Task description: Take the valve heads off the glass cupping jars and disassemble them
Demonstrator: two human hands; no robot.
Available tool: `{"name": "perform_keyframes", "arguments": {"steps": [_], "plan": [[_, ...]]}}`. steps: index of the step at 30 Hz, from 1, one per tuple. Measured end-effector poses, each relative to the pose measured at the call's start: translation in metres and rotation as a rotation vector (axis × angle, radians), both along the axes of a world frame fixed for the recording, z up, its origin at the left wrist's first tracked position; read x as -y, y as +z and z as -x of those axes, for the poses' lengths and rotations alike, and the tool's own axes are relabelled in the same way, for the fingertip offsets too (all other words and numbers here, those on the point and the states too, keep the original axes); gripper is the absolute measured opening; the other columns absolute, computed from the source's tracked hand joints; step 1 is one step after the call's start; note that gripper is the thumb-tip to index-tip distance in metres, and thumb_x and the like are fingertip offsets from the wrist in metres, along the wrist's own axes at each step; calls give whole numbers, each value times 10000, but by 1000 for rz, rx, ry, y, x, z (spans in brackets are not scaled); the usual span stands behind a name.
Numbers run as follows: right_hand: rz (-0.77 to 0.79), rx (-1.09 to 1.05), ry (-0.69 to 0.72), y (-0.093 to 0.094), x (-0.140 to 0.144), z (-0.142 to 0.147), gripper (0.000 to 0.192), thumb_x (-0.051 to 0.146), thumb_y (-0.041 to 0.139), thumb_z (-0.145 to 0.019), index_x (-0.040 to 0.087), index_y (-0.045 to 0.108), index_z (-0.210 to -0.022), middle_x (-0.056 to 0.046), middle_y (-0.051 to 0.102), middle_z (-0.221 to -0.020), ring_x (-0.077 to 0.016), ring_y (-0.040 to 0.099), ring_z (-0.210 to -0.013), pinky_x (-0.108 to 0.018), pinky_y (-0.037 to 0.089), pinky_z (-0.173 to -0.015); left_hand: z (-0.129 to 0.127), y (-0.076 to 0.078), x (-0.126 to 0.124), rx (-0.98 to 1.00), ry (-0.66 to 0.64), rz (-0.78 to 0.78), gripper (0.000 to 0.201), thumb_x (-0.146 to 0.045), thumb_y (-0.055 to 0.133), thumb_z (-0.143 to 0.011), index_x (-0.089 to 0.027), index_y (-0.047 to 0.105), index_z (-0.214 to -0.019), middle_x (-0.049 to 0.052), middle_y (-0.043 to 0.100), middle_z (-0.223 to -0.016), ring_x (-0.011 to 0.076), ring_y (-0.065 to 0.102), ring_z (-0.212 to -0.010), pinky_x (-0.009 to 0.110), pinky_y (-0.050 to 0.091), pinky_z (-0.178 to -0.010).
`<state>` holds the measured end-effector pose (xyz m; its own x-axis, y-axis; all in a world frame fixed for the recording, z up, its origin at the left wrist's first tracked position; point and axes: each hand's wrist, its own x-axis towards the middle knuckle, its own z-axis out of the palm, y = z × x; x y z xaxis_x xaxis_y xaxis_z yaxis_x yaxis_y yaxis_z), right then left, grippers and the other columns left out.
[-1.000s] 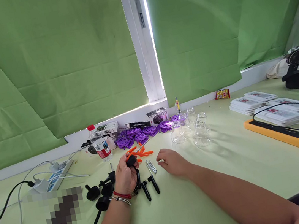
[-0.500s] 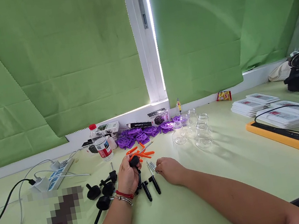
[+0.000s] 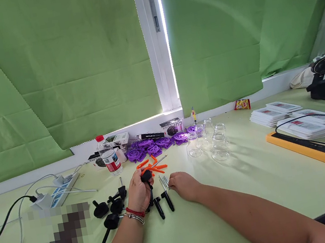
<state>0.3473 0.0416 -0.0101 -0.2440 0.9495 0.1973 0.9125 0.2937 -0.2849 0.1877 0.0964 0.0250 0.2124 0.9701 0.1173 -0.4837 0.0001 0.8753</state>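
My left hand [image 3: 139, 191] is closed around a black round knob-like part [image 3: 146, 176]; a thin metal rod [image 3: 158, 161] points away from it to the upper right. The fingers of my right hand [image 3: 183, 184] are pinched together at a few silver metal rods [image 3: 164, 181] on the table, and seem to grip one. Below them lie two black crank-like handles [image 3: 168, 201] [image 3: 159, 208]. Orange plastic pieces [image 3: 160, 169] lie just beyond my left hand. Left of my wrist are several black round parts with stems [image 3: 111, 221].
Purple plastic parts [image 3: 144, 145] are heaped by the window ledge, beside a red-capped bottle [image 3: 111, 160]. Clear glass jars [image 3: 219, 147] stand right of centre. Stacked white cards [image 3: 304, 126] and an orange-edged bar [image 3: 313, 153] lie right. A power strip [image 3: 67, 190] with cables is left.
The view has shifted very slightly. Both hands keep nearly the same place and grip.
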Motion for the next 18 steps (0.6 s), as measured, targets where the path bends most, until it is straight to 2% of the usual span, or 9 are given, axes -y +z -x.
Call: {"name": "perform_keyframes", "arguments": {"steps": [10, 18], "plan": [[18, -48, 3, -4, -4, -2, 115, 150, 559, -816, 176, 671, -822, -41, 633, -861, -158, 589, -812, -233, 364, -666, 1, -2, -1, 7, -8, 5, 219, -355, 579, -756, -143, 559, -805, -1, 589, -634, 102, 484, -522, 243, 363, -489], [-1, -27, -56, 0, 1, 2, 137, 158, 493, -824, 165, 629, -807, -50, 630, -840, -166, 588, -773, -242, 346, -629, 0, 0, 1, 12, 4, 19, 206, -340, 576, -757, -139, 553, -799, 0, 590, -627, 101, 487, -518, 245, 366, -490]]}}
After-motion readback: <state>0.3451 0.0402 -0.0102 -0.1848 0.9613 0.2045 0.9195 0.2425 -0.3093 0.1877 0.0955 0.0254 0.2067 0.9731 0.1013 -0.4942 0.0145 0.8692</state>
